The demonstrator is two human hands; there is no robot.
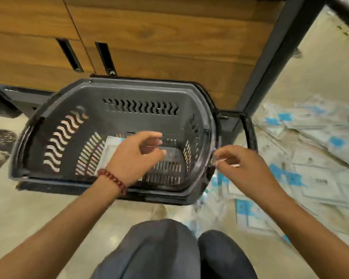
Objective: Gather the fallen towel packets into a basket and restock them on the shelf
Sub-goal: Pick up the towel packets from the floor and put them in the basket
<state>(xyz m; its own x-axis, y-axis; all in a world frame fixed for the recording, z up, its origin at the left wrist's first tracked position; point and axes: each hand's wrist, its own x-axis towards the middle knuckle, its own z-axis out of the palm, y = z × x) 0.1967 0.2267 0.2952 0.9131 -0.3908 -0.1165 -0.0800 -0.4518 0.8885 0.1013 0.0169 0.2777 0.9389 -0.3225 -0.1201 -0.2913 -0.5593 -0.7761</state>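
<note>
Nearest, the knees (159, 248) were bent, w/ the person crouched low on the floor (28, 208). L hand (133, 156), w/ a bead bracelet (112, 179) at the wrist, hung over the inside of the basket (69, 109), fingers loosely curled & holding nothing. R hand (244, 168) was just beside the basket's right rim, fingertips drawn together at smth pale & blurred. Can't tell if it pinched a wrapper edge or nothing at all. One pkt (111, 150) lay flat on the basket bottom, partly hidden under the L hand. The other pkts (310, 178) lay scattered & overlapping on the floor to the right, the nearest right up against the basket, the rest spreading back toward the shelf post (280, 47). The handle (248, 129) hung out on the basket's right side. Behind it all a wood cabinet (149, 37) stood close to the far rim. Handling, as a guess: each pkt looked flat, light & soft inside slick clear film, so not fragile, but likely to sag from one corner & slide off a stack. Prob. best taken across a long edge, thumb on top & fingers under, on the padded part, not the thin film flap, which could stretch or slip.
</note>
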